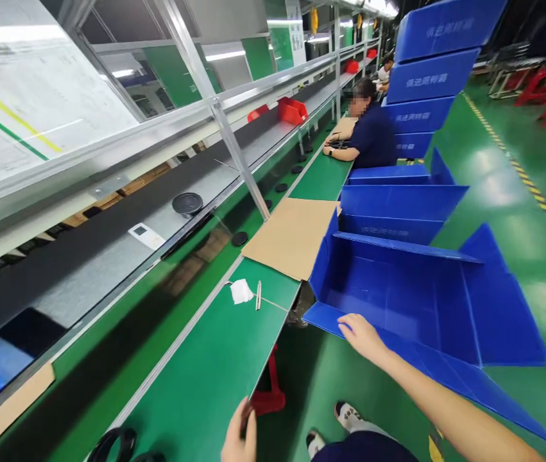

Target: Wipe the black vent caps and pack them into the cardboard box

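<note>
A blue corrugated plastic box [398,301], its flaps spread and no contents visible inside, lies to the right of the workbench. My right hand [362,335] grips the near flap, thumb and fingers closed over its edge. At the bottom, my left hand [238,433] is by the bench's near edge, half curled with a gap between thumb and forefinger; I see nothing held in it. Part of that hand is cut off by the frame. On the green bench [205,359] are a crumpled white piece [241,291], a thin pen-like stick [258,295] and a cardboard sheet [296,234].
Black ring-shaped parts [113,444] sit at the bench's lower left. A conveyor [85,282] runs alongside, carrying a black round dish [187,203]. Blue boxes [436,80] stack beyond, near a seated co-worker [373,131]. A red stool [270,391] stands under the bench.
</note>
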The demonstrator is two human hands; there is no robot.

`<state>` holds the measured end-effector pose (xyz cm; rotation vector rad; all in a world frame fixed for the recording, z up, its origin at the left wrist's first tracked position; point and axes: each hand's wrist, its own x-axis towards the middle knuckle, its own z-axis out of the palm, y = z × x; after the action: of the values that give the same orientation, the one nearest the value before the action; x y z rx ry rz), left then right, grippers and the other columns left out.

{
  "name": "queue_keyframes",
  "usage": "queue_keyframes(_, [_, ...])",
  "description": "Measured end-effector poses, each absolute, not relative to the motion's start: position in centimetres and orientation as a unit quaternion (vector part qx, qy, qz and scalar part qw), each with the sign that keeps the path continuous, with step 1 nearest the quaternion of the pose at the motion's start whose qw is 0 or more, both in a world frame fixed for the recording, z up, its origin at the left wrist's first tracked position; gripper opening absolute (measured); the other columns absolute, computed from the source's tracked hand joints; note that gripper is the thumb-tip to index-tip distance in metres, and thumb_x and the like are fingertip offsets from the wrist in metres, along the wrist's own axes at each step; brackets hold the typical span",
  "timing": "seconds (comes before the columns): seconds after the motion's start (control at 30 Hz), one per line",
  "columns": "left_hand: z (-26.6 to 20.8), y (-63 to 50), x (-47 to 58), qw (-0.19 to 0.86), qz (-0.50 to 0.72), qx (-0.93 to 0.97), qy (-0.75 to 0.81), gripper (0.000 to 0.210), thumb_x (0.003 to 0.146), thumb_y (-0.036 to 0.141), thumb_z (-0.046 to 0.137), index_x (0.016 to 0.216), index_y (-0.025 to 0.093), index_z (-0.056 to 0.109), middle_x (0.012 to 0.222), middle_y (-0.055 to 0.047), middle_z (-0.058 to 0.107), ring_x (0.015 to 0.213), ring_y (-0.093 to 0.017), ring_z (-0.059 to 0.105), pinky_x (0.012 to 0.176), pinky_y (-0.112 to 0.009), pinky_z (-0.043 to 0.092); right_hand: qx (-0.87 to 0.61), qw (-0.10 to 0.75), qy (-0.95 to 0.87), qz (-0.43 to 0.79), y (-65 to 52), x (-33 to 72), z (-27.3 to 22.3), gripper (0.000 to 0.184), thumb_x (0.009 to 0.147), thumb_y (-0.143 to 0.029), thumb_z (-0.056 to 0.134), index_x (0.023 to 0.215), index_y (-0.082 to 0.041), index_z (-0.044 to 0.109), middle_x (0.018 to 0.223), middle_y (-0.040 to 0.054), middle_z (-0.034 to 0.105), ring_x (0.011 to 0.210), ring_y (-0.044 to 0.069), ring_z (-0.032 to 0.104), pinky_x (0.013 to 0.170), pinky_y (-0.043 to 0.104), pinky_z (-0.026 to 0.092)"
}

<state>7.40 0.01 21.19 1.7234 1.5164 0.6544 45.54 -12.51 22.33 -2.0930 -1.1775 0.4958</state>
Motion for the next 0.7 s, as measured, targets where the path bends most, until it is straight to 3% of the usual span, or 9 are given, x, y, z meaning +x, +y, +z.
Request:
queue_keyframes(0.17, [20.6,4.9,15.9,0.332,0.126,0.792,0.497,0.039,0.086,0.037,0.044,0.103,0.018,0.072,0.106,-0.01,0.076,0.102,-0.026,0.071,0.098,-0.042,0.055,-0.807,0.378,-0.388,0.236,-15.6,47.4,19.6,0.041,0.091,-0.044,0.039,0.094,-0.022,0.073,0.103,0.0106,0.074,0.097,0.028,0.067,0.091,0.045,0.051])
queue_keyframes(0.33, [18.7,14.4,23.7,0.272,0.096,0.827,0.484,0.049,0.083,0.013,0.044,0.129,0.012,0.06,0.139,-0.017,0.058,0.129,-0.025,0.055,0.112,-0.042,0.042,-0.784,0.436,-0.36,0.257,-13.2,44.6,20.1,0.037,0.089,-0.052,0.045,0.091,-0.028,0.074,0.103,0.0076,0.074,0.099,0.028,0.068,0.092,0.044,0.052])
queue_keyframes(0.47, [16.9,19.8,27.3,0.248,0.066,0.837,0.484,0.049,0.084,0.012,0.046,0.132,0.012,0.056,0.152,-0.024,0.041,0.136,-0.032,0.047,0.11,-0.052,0.041,-0.771,0.432,-0.38,0.274,-9.7,41.3,21.6,0.036,0.093,-0.052,0.044,0.091,-0.031,0.074,0.101,0.0067,0.073,0.099,0.027,0.066,0.093,0.043,0.052])
queue_keyframes(0.57, [15.4,21.9,28.1,0.25,0.07,0.834,0.487,0.042,0.084,0.013,0.046,0.123,0.01,0.06,0.148,-0.026,0.044,0.13,-0.036,0.049,0.107,-0.056,0.041,-0.768,0.417,-0.391,0.29,-7.6,39.5,21.9,0.036,0.096,-0.05,0.042,0.092,-0.031,0.072,0.1,0.0067,0.072,0.097,0.026,0.066,0.091,0.043,0.052])
queue_keyframes(0.7, [14.2,24.1,27.5,0.287,0.109,0.808,0.503,0.037,0.084,0.009,0.04,0.111,0.011,0.065,0.123,-0.021,0.061,0.112,-0.029,0.06,0.102,-0.047,0.045,-0.767,0.387,-0.403,0.314,-5.3,38.8,21.9,0.036,0.098,-0.048,0.04,0.095,-0.029,0.07,0.1,0.0071,0.071,0.097,0.025,0.064,0.09,0.042,0.051])
